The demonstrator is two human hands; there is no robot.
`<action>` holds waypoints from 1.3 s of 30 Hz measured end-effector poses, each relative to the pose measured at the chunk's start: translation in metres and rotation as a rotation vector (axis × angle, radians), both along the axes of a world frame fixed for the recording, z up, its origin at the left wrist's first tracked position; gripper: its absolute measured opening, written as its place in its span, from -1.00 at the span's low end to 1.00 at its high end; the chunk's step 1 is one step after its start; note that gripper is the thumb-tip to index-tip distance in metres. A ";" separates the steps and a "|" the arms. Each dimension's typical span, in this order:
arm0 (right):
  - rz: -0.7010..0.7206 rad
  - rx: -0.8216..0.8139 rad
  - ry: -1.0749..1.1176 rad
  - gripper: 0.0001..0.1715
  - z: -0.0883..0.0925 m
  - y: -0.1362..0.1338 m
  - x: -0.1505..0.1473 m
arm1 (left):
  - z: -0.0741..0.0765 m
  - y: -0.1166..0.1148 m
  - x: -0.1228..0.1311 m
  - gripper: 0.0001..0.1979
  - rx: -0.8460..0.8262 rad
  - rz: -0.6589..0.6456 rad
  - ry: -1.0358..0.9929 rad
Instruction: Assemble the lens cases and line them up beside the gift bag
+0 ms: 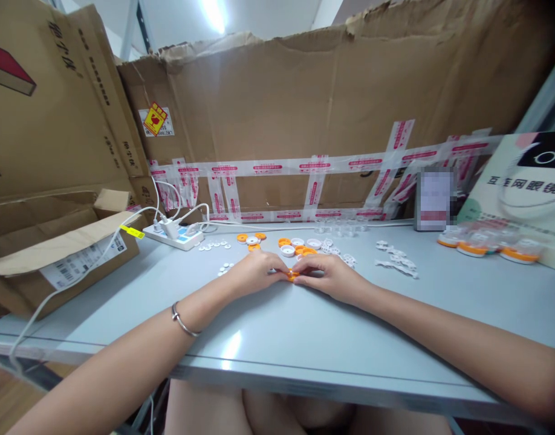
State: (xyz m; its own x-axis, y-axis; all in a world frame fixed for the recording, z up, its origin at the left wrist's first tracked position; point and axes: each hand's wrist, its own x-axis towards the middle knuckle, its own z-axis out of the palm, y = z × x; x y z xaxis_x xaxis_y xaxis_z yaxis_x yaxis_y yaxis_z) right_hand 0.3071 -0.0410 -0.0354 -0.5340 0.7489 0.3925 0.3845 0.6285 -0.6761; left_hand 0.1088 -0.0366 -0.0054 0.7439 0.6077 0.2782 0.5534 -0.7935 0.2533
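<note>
Both of my hands meet over the middle of the table. My left hand [259, 270] pinches a small orange plastic piece [292, 275] from the left, and my right hand [329, 275] pinches the same piece from the right. Fingers cover most of it, so its exact kind is hidden. Just behind my hands lie round orange caps [284, 242] and white caps [287, 250]. More orange and white rings [253, 240] sit behind my left hand. Small white discs [225, 268] are scattered left of it.
White flat parts [398, 258] lie to the right, with stacked orange-and-clear round pieces [490, 243] beyond. Clear cups [341, 227] line the back. A power strip [180, 234] and an open carton [69, 254] are left. A tall cardboard sheet [277, 103] walls the rear; a blurred upright object [436, 199] leans there.
</note>
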 end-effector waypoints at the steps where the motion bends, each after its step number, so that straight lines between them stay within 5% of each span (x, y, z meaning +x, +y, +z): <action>1: 0.007 0.040 -0.015 -0.84 0.000 0.000 0.000 | 0.000 0.000 0.000 -0.85 0.010 -0.011 0.006; 12: 0.044 0.296 -0.192 -0.84 0.001 -0.002 0.001 | -0.001 0.000 0.000 -0.78 0.155 -0.082 0.147; 29: 0.081 0.319 -0.359 -0.76 0.010 -0.006 -0.002 | -0.005 -0.002 -0.002 -0.73 0.297 -0.116 0.376; 34: 0.088 0.275 -0.287 -0.76 0.008 -0.003 0.001 | 0.012 -0.001 -0.007 -0.74 0.154 -0.105 0.237; 39: 0.105 0.219 -0.237 -0.79 0.007 -0.001 0.004 | 0.041 0.007 -0.039 -0.79 0.066 0.175 0.119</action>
State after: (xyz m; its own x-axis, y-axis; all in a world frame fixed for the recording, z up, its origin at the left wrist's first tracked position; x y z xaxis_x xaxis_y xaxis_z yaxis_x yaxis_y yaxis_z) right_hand 0.3113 -0.0416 -0.0283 -0.6993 0.5965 0.3939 0.4400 0.7935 -0.4204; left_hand 0.0702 -0.0291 0.0359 0.6588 0.7137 0.2380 0.7071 -0.6954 0.1284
